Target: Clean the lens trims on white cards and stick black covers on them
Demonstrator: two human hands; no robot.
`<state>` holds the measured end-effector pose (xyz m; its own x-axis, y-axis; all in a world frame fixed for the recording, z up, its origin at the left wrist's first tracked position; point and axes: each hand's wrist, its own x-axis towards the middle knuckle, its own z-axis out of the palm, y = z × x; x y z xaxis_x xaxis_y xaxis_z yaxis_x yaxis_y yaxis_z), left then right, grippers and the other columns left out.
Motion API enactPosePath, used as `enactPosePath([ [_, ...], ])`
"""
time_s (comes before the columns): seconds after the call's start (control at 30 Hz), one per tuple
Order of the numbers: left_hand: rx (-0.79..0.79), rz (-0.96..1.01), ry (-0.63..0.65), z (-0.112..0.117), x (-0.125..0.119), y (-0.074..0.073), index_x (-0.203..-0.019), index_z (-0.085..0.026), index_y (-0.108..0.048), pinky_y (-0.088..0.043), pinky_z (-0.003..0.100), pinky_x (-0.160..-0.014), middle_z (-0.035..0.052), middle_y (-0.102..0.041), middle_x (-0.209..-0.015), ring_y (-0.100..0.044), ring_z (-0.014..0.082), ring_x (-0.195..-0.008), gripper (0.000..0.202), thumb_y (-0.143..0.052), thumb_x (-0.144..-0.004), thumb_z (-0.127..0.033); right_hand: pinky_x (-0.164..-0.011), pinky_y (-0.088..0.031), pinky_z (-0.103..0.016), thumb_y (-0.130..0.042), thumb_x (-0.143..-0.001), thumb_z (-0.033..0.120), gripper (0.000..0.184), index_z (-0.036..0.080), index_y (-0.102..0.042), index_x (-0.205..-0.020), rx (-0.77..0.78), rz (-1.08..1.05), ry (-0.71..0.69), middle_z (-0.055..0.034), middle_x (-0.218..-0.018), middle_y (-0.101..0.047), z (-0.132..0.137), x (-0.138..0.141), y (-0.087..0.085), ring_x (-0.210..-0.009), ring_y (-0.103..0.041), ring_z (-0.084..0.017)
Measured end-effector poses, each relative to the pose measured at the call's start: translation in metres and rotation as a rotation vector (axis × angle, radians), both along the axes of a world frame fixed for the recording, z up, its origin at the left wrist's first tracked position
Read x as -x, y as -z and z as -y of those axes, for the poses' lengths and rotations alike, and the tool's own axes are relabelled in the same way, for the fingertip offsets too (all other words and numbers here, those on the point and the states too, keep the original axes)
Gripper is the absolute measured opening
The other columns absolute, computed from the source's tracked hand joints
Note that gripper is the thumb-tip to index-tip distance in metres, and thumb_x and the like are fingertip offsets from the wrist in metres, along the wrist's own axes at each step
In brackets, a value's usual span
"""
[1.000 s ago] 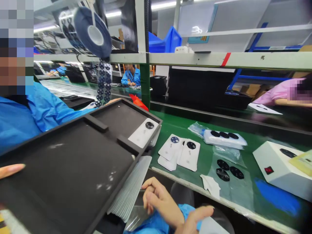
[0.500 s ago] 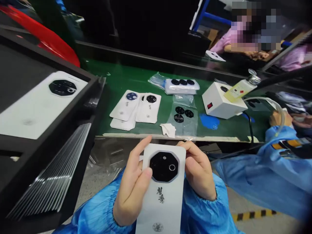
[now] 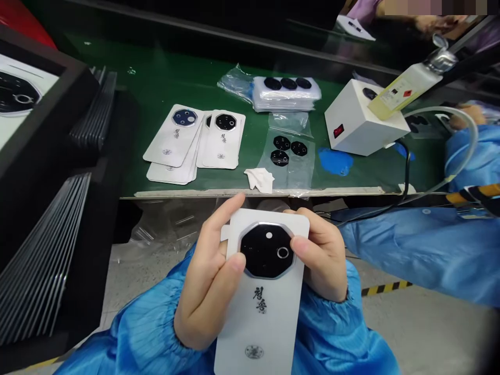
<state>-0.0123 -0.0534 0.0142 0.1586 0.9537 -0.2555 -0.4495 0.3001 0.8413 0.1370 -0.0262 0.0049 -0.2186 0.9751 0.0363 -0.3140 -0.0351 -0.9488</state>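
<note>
Both my hands hold a white phone back cover point(image 3: 265, 307) with a black octagonal camera plate over my lap, below the bench edge. My left hand point(image 3: 209, 284) grips its left side, thumb on the plate's rim and forefinger up along the top corner. My right hand point(image 3: 324, 258) grips the right side, thumb pressed on the plate's right edge. On the green bench point(image 3: 156, 78) ahead lie several more white covers point(image 3: 195, 140), three loose black camera plates point(image 3: 287, 148) on clear film, a white wipe point(image 3: 260, 178) and a bagged stack of plates point(image 3: 287, 92).
A black tray point(image 3: 42, 120) with a white cover in it stands at the left above a ribbed stack point(image 3: 39, 260). A white box with a red switch point(image 3: 361, 122) and a liquid bottle point(image 3: 410, 83) sit at the right. A person's blue sleeve point(image 3: 422, 250) is on my right.
A second ago my hands were empty and low; then they held the white cover. Since half a second ago the view has tilted down and my right thumb has moved onto the camera plate.
</note>
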Motion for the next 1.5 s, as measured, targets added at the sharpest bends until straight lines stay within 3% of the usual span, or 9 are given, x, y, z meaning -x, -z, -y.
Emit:
enactPosePath([
  [0.63,-0.136,-0.080,-0.050,-0.002,-0.004,-0.003,-0.131,-0.041,-0.044,-0.044,0.021,-0.044,-0.0023,-0.068,-0.075,-0.059,0.0118,-0.047,0.058,-0.061,-0.080,-0.018,-0.042,-0.026,-0.019,-0.058,-0.083,0.033,0.020,0.020,-0.049,-0.070,0.016,0.070,0.037,0.0039,-0.063,-0.041,-0.005,0.001,0.000,-0.050,-0.034,-0.006],
  [0.73,-0.105,-0.072,-0.034,-0.003,-0.002,0.001,-0.134,-0.038,-0.042,-0.046,0.021,-0.044,0.0026,-0.068,-0.104,-0.057,0.0086,-0.046,0.058,-0.060,-0.081,-0.020,-0.042,-0.026,-0.019,-0.056,-0.085,0.033,0.021,0.020,-0.047,-0.070,-0.024,0.139,0.036,0.0045,-0.061,-0.039,-0.006,0.002,-0.001,-0.049,-0.033,-0.006],
  [0.83,-0.169,-0.135,-0.052,-0.005,0.000,0.005,-0.126,-0.038,-0.053,-0.049,0.022,-0.046,0.0014,-0.046,-0.139,-0.060,0.0071,-0.051,0.049,-0.061,-0.080,-0.022,-0.042,-0.025,-0.019,-0.055,-0.085,0.033,0.021,0.020,-0.047,-0.070,-0.042,0.206,0.065,0.0049,-0.059,-0.037,-0.008,0.002,0.000,-0.049,-0.031,-0.006],
  [0.93,-0.146,-0.101,-0.015,-0.009,0.002,0.006,-0.129,-0.044,-0.045,-0.049,0.021,-0.047,-0.0018,-0.067,-0.106,-0.062,0.0102,-0.052,0.054,-0.059,-0.082,-0.020,-0.043,-0.028,-0.019,-0.057,-0.084,0.037,0.020,0.020,-0.052,-0.074,-0.009,0.230,0.079,0.0046,-0.060,-0.039,-0.009,0.002,0.003,-0.051,-0.034,-0.006],
  [1.03,-0.110,-0.063,0.007,-0.012,0.003,0.006,-0.135,-0.042,-0.034,-0.049,0.021,-0.048,-0.0046,-0.068,-0.071,-0.061,0.0121,-0.050,0.061,-0.057,-0.084,-0.018,-0.046,-0.033,-0.019,-0.055,-0.085,0.040,0.020,0.020,-0.059,-0.085,0.014,0.193,0.017,0.0028,-0.065,-0.049,-0.009,0.002,0.005,-0.055,-0.041,-0.007],
  [1.13,-0.123,-0.062,-0.020,-0.014,0.003,0.006,-0.134,-0.041,-0.036,-0.050,0.020,-0.052,-0.0032,-0.069,-0.078,-0.065,0.0132,-0.059,0.061,-0.059,-0.082,-0.018,-0.051,-0.041,-0.021,-0.055,-0.084,0.039,0.021,0.020,-0.062,-0.093,-0.024,0.196,-0.113,-0.0001,-0.075,-0.060,-0.007,0.002,0.005,-0.062,-0.049,-0.010],
  [1.27,-0.144,-0.077,-0.033,-0.016,0.002,0.005,-0.133,-0.043,-0.035,-0.053,0.022,-0.059,-0.0028,-0.067,-0.093,-0.067,0.0167,-0.079,0.060,-0.058,-0.082,-0.019,-0.050,-0.042,-0.019,-0.059,-0.080,0.028,0.011,0.018,-0.062,-0.082,-0.045,0.272,-0.132,0.0011,-0.069,-0.058,-0.004,0.003,0.003,-0.059,-0.049,-0.009],
  [1.4,-0.166,-0.047,0.011,-0.016,0.003,0.009,-0.137,-0.044,-0.023,-0.051,0.020,-0.052,-0.0032,-0.068,-0.092,-0.065,0.0122,-0.062,0.064,-0.052,-0.086,-0.018,-0.047,-0.040,-0.017,-0.061,-0.077,0.026,0.009,0.018,-0.062,-0.078,0.013,0.226,-0.083,0.0024,-0.066,-0.057,-0.003,0.005,0.004,-0.056,-0.048,-0.008],
  [1.5,-0.161,-0.002,0.036,-0.018,0.007,0.017,-0.126,-0.039,-0.040,-0.049,0.019,-0.049,-0.0037,-0.068,-0.085,-0.062,0.0110,-0.058,0.044,-0.054,-0.086,-0.025,-0.050,-0.042,-0.018,-0.062,-0.078,0.026,0.008,0.020,-0.064,-0.083,0.039,0.161,-0.032,0.0027,-0.071,-0.060,-0.002,0.006,0.006,-0.059,-0.051,-0.008],
])
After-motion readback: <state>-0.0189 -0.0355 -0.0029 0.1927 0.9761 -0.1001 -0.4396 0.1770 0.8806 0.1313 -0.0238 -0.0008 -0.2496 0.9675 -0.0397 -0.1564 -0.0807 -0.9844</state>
